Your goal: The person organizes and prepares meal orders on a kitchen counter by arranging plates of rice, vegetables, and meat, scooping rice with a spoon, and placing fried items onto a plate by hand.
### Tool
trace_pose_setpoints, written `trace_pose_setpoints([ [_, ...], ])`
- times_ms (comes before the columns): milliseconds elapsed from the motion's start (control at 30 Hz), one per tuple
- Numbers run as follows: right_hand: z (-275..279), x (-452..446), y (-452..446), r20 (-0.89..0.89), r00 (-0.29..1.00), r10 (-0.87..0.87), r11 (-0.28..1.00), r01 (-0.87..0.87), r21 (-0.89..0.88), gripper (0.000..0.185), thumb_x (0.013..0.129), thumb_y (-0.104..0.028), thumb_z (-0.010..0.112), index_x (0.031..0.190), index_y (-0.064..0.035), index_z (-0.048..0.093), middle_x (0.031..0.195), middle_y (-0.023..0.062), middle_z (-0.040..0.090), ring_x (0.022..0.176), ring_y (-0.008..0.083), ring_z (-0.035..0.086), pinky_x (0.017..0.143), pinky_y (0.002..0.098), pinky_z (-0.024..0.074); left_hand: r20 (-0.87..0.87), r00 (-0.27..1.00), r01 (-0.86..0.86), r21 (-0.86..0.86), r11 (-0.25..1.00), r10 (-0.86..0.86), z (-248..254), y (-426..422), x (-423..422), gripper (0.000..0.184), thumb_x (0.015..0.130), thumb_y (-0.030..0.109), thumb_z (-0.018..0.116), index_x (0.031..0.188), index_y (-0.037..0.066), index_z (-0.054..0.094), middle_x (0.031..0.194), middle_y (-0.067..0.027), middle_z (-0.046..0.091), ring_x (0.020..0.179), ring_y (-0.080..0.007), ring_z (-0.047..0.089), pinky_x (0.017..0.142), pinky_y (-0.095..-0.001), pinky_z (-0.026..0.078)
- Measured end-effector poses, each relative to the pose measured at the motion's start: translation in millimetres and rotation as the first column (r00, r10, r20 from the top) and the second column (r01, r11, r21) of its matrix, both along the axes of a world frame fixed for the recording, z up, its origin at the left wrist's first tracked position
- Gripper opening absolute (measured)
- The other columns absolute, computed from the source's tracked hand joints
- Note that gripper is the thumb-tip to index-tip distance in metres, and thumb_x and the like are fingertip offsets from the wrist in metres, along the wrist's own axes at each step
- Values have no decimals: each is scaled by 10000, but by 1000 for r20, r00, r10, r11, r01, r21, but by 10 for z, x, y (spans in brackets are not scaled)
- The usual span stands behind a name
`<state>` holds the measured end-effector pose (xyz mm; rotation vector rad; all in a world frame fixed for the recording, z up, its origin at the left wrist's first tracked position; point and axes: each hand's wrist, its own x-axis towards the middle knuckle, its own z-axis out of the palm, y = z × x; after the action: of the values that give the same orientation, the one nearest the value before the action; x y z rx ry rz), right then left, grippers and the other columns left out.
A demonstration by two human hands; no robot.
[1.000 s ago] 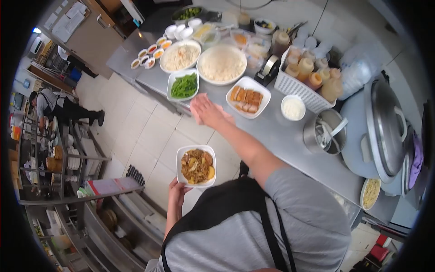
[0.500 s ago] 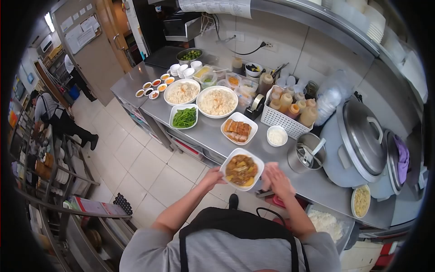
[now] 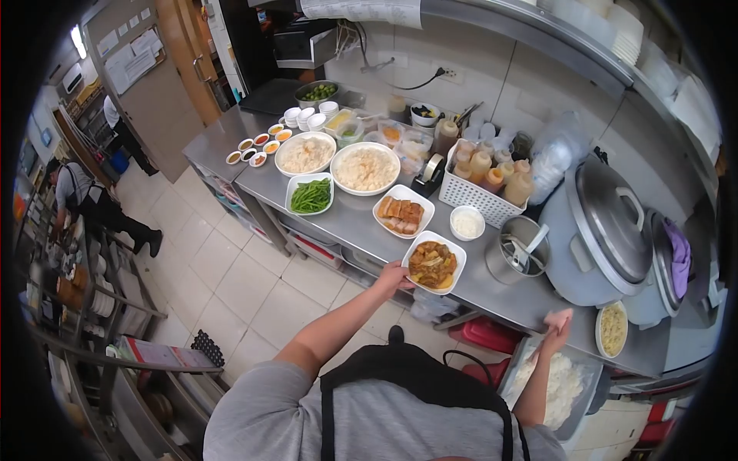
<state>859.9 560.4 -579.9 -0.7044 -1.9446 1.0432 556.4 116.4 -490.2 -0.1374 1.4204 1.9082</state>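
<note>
My left hand (image 3: 395, 278) grips the left edge of a white square bowl of brown stew (image 3: 433, 263) at the front edge of the steel counter. Just behind that bowl sits a dish of sliced fried meat (image 3: 402, 216). My right hand (image 3: 555, 338) is closed on a pink cloth (image 3: 559, 317), out to the right near the counter's front edge. A small bowl of white food (image 3: 467, 223) and a steel pot with utensils (image 3: 516, 248) stand between the stew and the large cooker.
Two large rice bowls (image 3: 365, 168), green vegetables (image 3: 311, 194) and small sauce cups (image 3: 259, 159) line the counter's left part. Behind are a bottle basket (image 3: 482, 197) and tape dispenser. Large lidded cookers (image 3: 592, 238) stand right. A tub of white food (image 3: 565, 384) sits below. Two people are at far left.
The stew bowl has moved up and right to the counter edge in my left hand. My right hand has swung right with the pink cloth, away from the bowls. The view has shifted.
</note>
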Motion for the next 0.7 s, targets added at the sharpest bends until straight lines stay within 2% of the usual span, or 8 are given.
trace_pose_setpoints([
  [67,48,-220,-24,105,937,-334,937,317,150,416,869,-225,449,1203,24,447,1238,219,413,1151,335,395,964,423,299,19,999,-32,14,999,32,-119,26,-31,339,748,-6,445,1083,-41,484,937,-158,598,704,-241,641,564,-289,557],
  [133,10,-470,-342,190,665,-722,405,184,895,433,872,-203,406,1250,7,397,1259,211,409,1120,322,428,973,394,297,16,999,-34,2,999,34,-102,30,-31,336,753,-8,444,1085,-44,482,941,-162,597,701,-243,642,561,-287,558],
  [200,285,-729,-807,282,876,-391,672,63,738,428,845,-142,411,1259,-34,402,1295,186,383,1174,353,367,1010,402,247,-8,999,-34,-28,999,34,-67,49,-21,331,761,-11,441,1088,-48,478,949,-165,596,698,-246,642,561,-286,560],
  [333,487,-1168,-1776,422,894,-154,894,-55,445,416,779,-14,478,1191,-67,491,1248,135,460,1192,292,395,1007,363,306,-9,1000,-5,3,1000,5,-186,52,-65,337,769,-8,455,1103,-32,483,937,-165,605,692,-237,640,544,-289,557],
  [533,512,-1282,-2437,469,862,192,848,-386,363,375,776,17,430,1133,-53,520,1126,191,528,926,352,566,805,391,449,-6,1000,0,-18,1000,0,-44,84,-90,303,752,-9,451,1047,-68,491,905,-171,605,699,-244,635,561,-279,557],
  [600,434,-1246,-2550,325,745,583,783,-622,23,358,760,-2,485,1106,-68,548,990,141,593,845,316,583,753,355,461,-11,1000,-2,8,1000,2,-13,107,-133,300,754,-11,445,1045,-70,488,904,-169,601,697,-233,631,554,-277,555],
  [633,378,-1238,-2558,327,741,587,779,-627,22,358,760,-2,485,1106,-68,548,990,141,593,845,316,583,753,355,461,-34,999,28,-7,1000,-28,-18,123,-182,319,754,-13,431,1064,-76,472,928,-171,592,755,-244,626,609,-311,557],
  [700,275,-1238,-2541,103,721,685,664,-561,-494,262,824,-27,457,1062,-30,566,890,86,621,790,209,588,722,285,456,-51,998,40,-23,999,-41,-39,150,-268,337,755,-15,417,1083,-81,456,952,-173,582,813,-254,620,664,-346,558],
])
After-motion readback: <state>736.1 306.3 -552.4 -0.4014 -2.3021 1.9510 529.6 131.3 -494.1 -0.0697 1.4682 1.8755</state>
